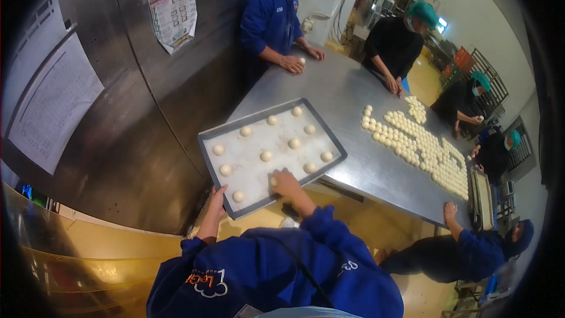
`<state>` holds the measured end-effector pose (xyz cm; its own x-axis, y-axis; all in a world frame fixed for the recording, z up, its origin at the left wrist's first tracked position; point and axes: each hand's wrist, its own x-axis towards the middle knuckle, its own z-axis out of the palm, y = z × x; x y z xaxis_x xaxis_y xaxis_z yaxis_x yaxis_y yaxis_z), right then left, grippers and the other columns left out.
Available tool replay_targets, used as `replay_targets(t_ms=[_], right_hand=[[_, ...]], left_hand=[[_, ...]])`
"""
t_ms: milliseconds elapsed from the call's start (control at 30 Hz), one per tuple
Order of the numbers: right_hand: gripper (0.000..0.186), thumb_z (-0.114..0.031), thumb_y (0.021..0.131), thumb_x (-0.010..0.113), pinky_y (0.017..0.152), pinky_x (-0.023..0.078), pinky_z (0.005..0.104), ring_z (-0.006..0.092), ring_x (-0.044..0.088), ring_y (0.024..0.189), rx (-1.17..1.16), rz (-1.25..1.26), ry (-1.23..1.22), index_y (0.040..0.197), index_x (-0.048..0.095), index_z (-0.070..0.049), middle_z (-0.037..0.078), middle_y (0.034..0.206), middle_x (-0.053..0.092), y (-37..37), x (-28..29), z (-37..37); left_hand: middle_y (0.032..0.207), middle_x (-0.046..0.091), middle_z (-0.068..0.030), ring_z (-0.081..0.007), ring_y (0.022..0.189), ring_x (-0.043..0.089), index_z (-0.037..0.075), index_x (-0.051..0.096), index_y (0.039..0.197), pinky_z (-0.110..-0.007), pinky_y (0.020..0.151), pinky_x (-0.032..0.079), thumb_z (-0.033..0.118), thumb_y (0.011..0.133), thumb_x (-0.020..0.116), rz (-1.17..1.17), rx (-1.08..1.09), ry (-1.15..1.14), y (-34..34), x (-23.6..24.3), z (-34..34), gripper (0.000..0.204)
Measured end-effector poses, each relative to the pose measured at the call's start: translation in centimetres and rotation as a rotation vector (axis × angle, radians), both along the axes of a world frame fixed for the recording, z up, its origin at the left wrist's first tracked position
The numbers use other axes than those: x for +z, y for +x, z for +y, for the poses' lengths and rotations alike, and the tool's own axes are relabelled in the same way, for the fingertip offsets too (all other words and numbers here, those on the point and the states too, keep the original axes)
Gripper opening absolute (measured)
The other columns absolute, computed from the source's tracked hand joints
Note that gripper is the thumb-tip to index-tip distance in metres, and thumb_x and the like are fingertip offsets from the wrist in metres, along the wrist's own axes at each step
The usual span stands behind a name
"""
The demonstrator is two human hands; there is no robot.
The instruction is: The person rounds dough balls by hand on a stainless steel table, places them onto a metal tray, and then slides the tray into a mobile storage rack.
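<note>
A dark-rimmed baking tray [253, 204] lined with pale paper [250, 171] is in front of me, its far part over the steel table's near left corner. Several round, cream-coloured dough balls sit spaced out on the paper, one of them a dough ball [266, 156] near the middle. My left hand [218, 201] grips the tray at its near left corner, thumb over the rim. My right hand [286, 186] reaches over the near edge, its fingers closed around a dough ball [273, 181] at the paper. The palm side of that hand is hidden.
Rows of dough balls [421, 150] cover the right part of the steel table [329, 91]. A person in blue [271, 20] stands at the far left corner, hand on a dough ball. Several co-workers line the far and right sides. A metal wall [147, 94] rises at left.
</note>
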<state>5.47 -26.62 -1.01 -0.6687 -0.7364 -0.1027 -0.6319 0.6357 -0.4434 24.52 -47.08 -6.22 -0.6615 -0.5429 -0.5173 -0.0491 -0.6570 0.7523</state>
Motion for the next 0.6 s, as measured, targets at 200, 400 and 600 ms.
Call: replay_targets(t_ms=[200,400,600], right_hand=[[0.071,-0.033,0.074,0.076,0.094,0.048,0.0483,0.0393,0.054,0.112,-0.315,0.257,-0.168,0.136,0.047,-0.014,0.020,0.126,0.052,5.2,1.6,4.2],[0.069,-0.055,0.085,0.068,0.094,0.051,0.0474,0.0322,0.054,0.119,-0.990,-1.103,-1.144,0.133,0.050,-0.008,0.012,0.128,0.052,3.6,-3.2,14.0],[0.045,-0.042,0.091,0.064,0.094,0.051,0.0439,0.0256,0.060,0.108,-0.820,-1.386,-1.615,0.122,0.054,-0.012,0.009,0.112,0.060,6.4,-8.5,24.8]], left_hand=[[0.133,0.050,-0.0126,-0.0313,0.122,0.052,0.011,0.035,0.143,-0.048,0.100,0.049,0.001,0.080,0.057,0.123,-0.032,0.056,4.1,1.1,1.0,0.068],[0.134,0.050,-0.0128,-0.0304,0.120,0.052,0.009,0.034,0.146,-0.043,0.098,0.050,-0.001,0.074,0.053,0.131,-0.082,-0.013,6.5,2.1,0.3,0.075],[0.120,0.059,-0.0141,-0.0275,0.109,0.060,0.002,0.042,0.135,-0.040,0.094,0.053,-0.002,0.077,0.055,0.049,-0.281,0.047,10.6,7.9,0.0,0.059]])
